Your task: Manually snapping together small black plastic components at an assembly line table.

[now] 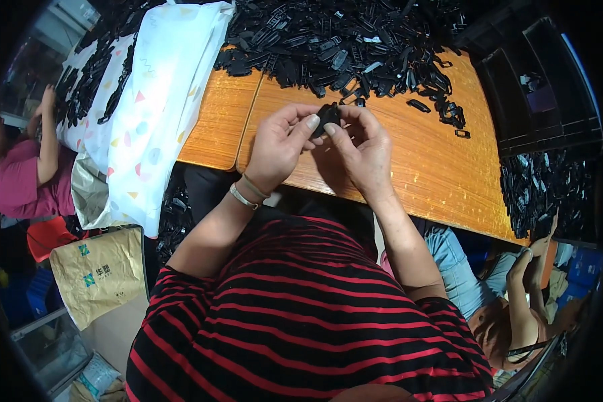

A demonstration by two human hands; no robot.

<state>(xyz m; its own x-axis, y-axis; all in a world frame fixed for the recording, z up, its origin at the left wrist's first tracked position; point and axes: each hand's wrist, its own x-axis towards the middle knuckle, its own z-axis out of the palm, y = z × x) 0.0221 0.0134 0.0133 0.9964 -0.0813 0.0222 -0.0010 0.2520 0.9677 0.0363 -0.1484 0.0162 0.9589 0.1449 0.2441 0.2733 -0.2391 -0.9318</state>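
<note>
Between my two hands, above the near part of the wooden table (409, 161), is a small black plastic part (326, 120). My left hand (285, 142) pinches it from the left, thumb on top. From the other side my right hand (367, 149) grips it with thumb and fingers. Its exact kind is hard to make out, since fingertips cover its edges. Just beyond my hands spreads a big heap of black plastic parts (315, 50), some flat and rounded, others open frames. A few loose black frames (449, 112) lie right of the heap.
A white patterned plastic sheet (155, 114) drapes over the table's left side. One co-worker in a maroon top (27, 177) sits at the left, another person (516, 315) at the right. A tan printed sack (100, 271) stands lower left. More black parts (549, 194) lie at the right.
</note>
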